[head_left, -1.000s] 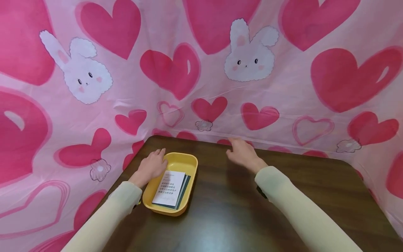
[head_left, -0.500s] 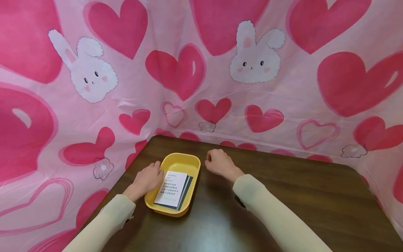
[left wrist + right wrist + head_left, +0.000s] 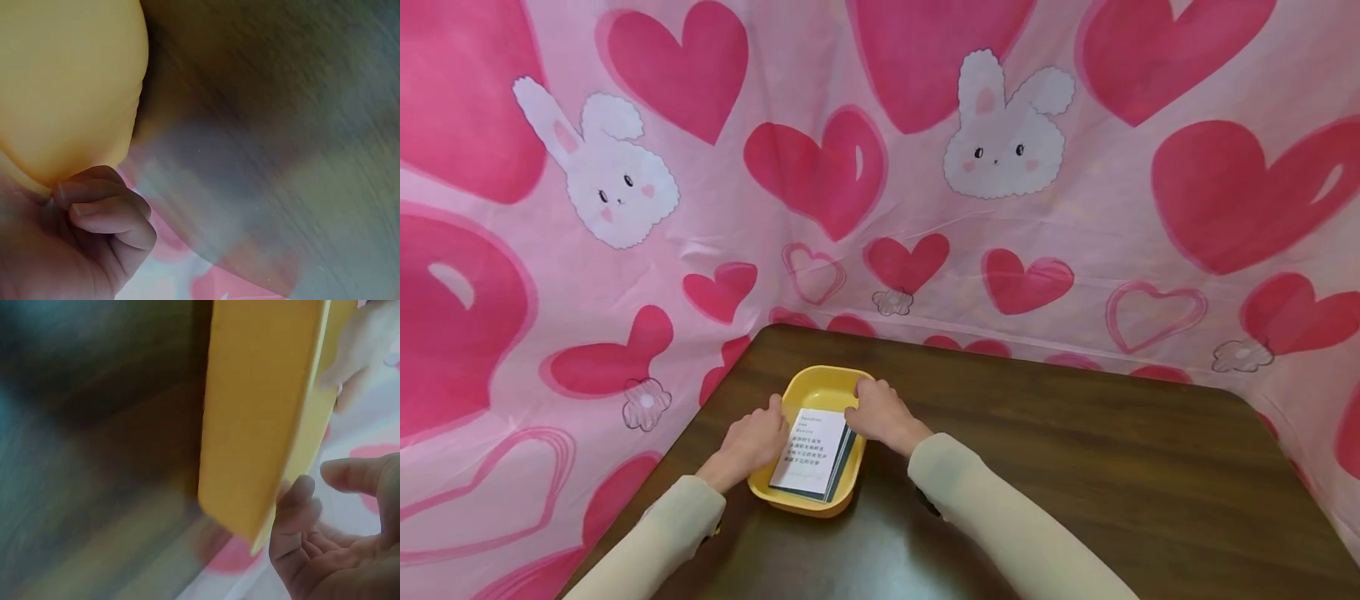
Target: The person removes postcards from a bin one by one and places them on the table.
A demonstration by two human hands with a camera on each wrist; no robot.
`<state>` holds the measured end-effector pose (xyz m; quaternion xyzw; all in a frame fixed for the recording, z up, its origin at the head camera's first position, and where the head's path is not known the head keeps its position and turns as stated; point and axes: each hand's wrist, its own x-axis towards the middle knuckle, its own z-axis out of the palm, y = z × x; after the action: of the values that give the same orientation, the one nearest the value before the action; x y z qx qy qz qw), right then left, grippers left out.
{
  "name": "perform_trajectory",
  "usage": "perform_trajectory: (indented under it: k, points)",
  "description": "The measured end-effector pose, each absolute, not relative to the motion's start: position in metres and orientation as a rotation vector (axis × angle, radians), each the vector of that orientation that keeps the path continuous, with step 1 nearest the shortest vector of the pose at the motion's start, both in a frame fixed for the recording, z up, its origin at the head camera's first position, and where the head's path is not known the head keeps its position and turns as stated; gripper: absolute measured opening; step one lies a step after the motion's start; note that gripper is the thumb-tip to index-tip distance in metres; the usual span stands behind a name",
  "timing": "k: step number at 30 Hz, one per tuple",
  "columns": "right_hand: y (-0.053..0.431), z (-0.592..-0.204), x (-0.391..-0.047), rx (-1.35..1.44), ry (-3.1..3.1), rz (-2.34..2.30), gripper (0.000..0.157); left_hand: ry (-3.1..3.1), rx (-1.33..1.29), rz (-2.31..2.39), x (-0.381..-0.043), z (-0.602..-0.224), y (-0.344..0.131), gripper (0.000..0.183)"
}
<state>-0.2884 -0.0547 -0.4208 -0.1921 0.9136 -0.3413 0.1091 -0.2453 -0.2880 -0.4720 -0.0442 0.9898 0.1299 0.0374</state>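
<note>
A yellow plastic tray (image 3: 826, 395) stands on the left part of the table. In it lies a white card with printed text (image 3: 808, 450), over a dark green edged stack (image 3: 844, 462) that shows along its right side. My left hand (image 3: 756, 437) pinches the tray's left rim, thumb over the edge and curled fingers (image 3: 103, 212) against the outside. At the right rim, my right hand (image 3: 882, 412) has its bent fingers (image 3: 294, 509) at the outer wall. Its thumb stands apart from them, on the inner side of the rim.
The dark wooden table (image 3: 1075, 467) stretches away to the right. Pink cloth (image 3: 917, 200) with hearts and rabbits hangs close behind its back edge and along the left side.
My right hand has come leftward from over the back of the table to the tray's right rim. The left hand has stayed at the left rim, its fingers drawn in closer.
</note>
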Motion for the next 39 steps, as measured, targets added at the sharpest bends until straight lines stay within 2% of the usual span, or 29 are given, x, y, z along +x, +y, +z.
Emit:
perform_trajectory:
  k: [4,7,12,30,39]
  points:
    - [-0.072,-0.424,-0.280,-0.507,2.666,-0.947,0.020,3.042,-0.146,0.434,-0.245,-0.475,-0.284,0.042]
    - [-0.085,-0.423,-0.276,-0.459,2.625,-0.928,0.021,3.066,-0.166,0.440,-0.245,-0.475,-0.283,0.038]
    - [-0.103,-0.428,-0.274,-0.393,2.576,-0.860,0.028,3.078,-0.183,0.450,-0.246,-0.475,-0.282,0.036]
    - [-0.117,-0.459,-0.268,-0.192,2.505,-0.902,0.074,3.077,-0.211,0.445,-0.245,-0.480,-0.275,0.036]
    - [-0.121,-0.464,-0.271,-0.233,2.540,-0.913,0.071,3.105,-0.206,0.435,-0.243,-0.481,-0.278,0.034]
